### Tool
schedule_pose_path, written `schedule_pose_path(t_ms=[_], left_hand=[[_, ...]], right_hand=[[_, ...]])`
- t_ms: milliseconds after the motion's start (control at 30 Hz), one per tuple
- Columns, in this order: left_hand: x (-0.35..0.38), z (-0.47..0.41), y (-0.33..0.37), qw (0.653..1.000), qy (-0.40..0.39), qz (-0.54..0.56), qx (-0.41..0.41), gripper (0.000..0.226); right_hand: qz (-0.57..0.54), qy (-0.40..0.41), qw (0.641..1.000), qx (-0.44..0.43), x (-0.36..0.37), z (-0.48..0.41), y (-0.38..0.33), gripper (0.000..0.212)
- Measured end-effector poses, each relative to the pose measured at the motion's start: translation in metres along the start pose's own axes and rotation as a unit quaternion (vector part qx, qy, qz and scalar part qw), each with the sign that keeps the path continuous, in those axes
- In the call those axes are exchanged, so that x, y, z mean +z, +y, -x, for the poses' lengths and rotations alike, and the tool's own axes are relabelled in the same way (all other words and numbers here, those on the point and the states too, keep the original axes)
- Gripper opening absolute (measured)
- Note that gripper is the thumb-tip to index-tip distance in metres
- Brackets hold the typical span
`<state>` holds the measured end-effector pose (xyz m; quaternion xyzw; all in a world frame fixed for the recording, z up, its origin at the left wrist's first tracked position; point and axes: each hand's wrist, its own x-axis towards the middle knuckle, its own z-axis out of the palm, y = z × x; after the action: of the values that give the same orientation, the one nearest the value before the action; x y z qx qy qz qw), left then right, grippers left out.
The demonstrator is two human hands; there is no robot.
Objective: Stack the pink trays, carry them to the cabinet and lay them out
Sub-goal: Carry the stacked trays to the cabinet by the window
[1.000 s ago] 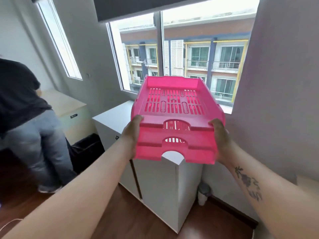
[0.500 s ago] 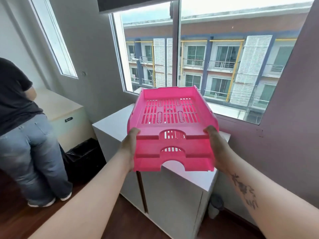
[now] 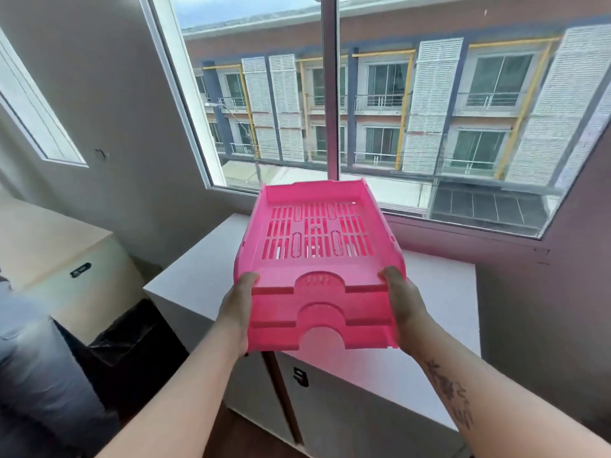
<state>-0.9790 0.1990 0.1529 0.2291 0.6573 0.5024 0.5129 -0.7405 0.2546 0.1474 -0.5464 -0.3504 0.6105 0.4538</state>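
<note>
Above white cabinet [image 3: 198, 279], stacked pink trays [image 3: 317, 259], fingers [image 3: 248, 280] clasping both sides

A stack of trays [image 3: 317, 269] is held above the front of a cabinet [image 3: 439, 312] that stands below a window [image 3: 363, 94], the left hand [image 3: 236, 312] and right hand [image 3: 405, 304] at its near corners; a second cabinet [image 3: 49, 246] stands to the left.
</note>
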Motion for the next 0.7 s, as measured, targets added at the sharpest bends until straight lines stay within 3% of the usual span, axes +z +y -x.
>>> schedule_pose_path(t_ms=[433, 633, 700], left_hand=[[-0.022, -0.085, -0.02, 1.0, 0.007, -0.024, 0.0, 0.043], [-0.052, -0.11, 0.008, 0.985, -0.088, -0.135, 0.066, 0.028], [-0.061, -0.116, 0.024, 0.972, -0.13, -0.169, 0.097, 0.035]], right_hand=[[0.043, 0.056, 0.998, -0.002, 0.043, -0.049, 0.039, 0.023], [0.073, 0.066, 0.995, -0.015, 0.067, -0.05, 0.041, 0.018], [0.095, 0.068, 0.993, -0.018, 0.07, -0.047, 0.037, 0.023]])
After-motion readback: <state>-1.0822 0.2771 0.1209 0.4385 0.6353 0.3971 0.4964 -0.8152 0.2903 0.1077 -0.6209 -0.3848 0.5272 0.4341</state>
